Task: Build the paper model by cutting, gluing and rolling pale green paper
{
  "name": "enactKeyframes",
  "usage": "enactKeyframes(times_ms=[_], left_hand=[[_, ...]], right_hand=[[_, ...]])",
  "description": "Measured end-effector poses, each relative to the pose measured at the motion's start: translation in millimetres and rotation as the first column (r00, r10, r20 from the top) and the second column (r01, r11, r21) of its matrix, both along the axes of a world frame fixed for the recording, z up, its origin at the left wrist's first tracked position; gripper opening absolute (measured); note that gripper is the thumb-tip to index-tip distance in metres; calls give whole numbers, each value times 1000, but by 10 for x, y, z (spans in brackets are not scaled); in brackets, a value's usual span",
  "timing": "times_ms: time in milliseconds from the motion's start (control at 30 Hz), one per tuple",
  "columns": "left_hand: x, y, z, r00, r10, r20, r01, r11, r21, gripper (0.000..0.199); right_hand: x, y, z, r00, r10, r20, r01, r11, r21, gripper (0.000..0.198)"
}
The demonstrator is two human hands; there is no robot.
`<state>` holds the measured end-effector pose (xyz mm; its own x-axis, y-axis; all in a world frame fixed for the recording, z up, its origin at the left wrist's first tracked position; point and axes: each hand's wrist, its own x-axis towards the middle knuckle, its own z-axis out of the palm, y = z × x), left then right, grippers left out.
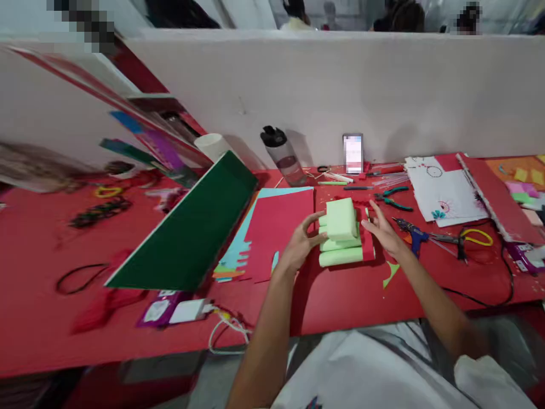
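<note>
A light green paper-covered block (pixel 340 218) sits on top of several light green paper rolls (pixel 340 258), with a red piece (pixel 368 243) along their right side. At the left edge of this stack, my left hand (pixel 298 245) grips the block, its thumb in front and a finger behind. My right hand (pixel 382 232) is on the other side, fingers apart, thumb close to the red piece; whether it touches is hard to see. A small green paper scrap (pixel 390 274) lies below the right hand.
Red and blue paper sheets (pixel 281 227) and a leaning green board (pixel 187 227) are on the left. A bottle (pixel 284 156) and a lit phone (pixel 353 154) stand by the wall. Pliers (pixel 394 199), a blue glue gun (pixel 415 234) and yellow-handled scissors (pixel 472 237) lie right.
</note>
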<state>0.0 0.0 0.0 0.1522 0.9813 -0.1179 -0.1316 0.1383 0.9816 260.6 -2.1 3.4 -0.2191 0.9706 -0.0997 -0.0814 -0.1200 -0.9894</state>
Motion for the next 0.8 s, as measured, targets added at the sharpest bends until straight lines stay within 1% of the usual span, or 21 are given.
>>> enactKeyframes(times_ms=[100, 233, 300, 400, 467, 533, 600, 667, 733, 800], left_hand=[[59, -13, 57, 1000, -15, -3, 14, 1000, -26, 84], [70, -22, 125, 999, -23, 34, 23, 1000, -13, 83], [66, -24, 157, 998, -36, 43, 36, 999, -4, 82], [87, -30, 189, 999, -35, 14, 35, 999, -5, 80], [112, -41, 190, 1000, -25, -12, 25, 1000, -15, 81], [124, -57, 175, 999, -27, -43, 25, 999, -26, 81], [102, -73, 157, 994, -55, -95, 53, 998, -22, 80], [45, -70, 149, 978, -108, -177, 109, 994, -4, 79], [-30, -23, 152, 944, -152, -291, 163, 987, 14, 79], [-92, 89, 156, 892, -139, -429, 178, 983, 52, 78]], right_hand=[[-12, 28, -82, 993, -92, 77, 84, 991, 103, 101], [13, 31, -111, 975, -131, 179, 96, 976, 193, 89], [22, 27, -95, 972, -127, 199, 85, 975, 204, 87], [4, 26, -77, 984, -101, 149, 75, 983, 169, 84], [-21, 23, -85, 986, -106, 128, 86, 984, 154, 83], [-42, 16, -103, 982, -123, 144, 100, 982, 161, 83], [-47, 10, -115, 976, -132, 176, 102, 980, 172, 82], [-20, 12, -108, 972, -128, 195, 92, 978, 185, 80], [56, 29, -74, 973, -133, 190, 90, 972, 218, 77], [198, 61, -19, 972, -172, 159, 126, 956, 264, 72]])
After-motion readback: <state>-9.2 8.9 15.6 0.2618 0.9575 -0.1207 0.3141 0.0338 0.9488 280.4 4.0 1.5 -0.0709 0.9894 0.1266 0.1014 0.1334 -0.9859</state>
